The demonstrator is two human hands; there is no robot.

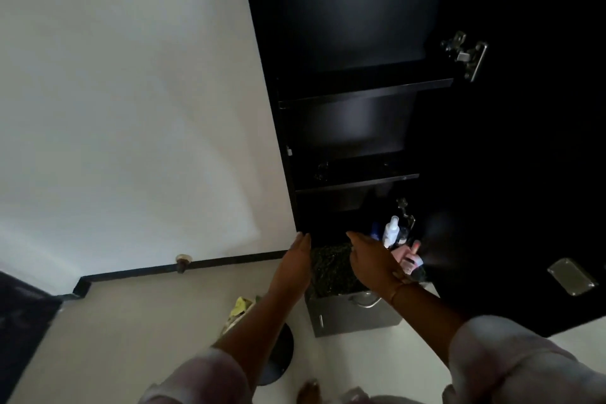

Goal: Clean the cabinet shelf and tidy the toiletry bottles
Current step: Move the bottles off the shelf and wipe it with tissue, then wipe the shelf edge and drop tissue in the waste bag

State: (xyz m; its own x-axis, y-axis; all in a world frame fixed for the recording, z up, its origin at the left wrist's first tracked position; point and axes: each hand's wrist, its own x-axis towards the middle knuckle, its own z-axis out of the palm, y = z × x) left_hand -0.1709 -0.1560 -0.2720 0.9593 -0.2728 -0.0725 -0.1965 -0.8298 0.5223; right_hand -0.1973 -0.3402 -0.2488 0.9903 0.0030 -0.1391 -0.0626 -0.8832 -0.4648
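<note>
Upper shelves (364,90) bare; bottles (392,233) crowd the cabinet's (285,128) bottom right corner, untidied; left hand (296,267) open and empty, right hand (373,261) grasping a pink bottle (410,261).

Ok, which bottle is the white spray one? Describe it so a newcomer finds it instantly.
Start at the tall black cabinet with its door open, and drop to the lowest compartment by the floor. Just beyond the right hand, among a cluster of toiletries, stands the white spray bottle, upright, the palest and tallest there, above a pink bottle.
</note>
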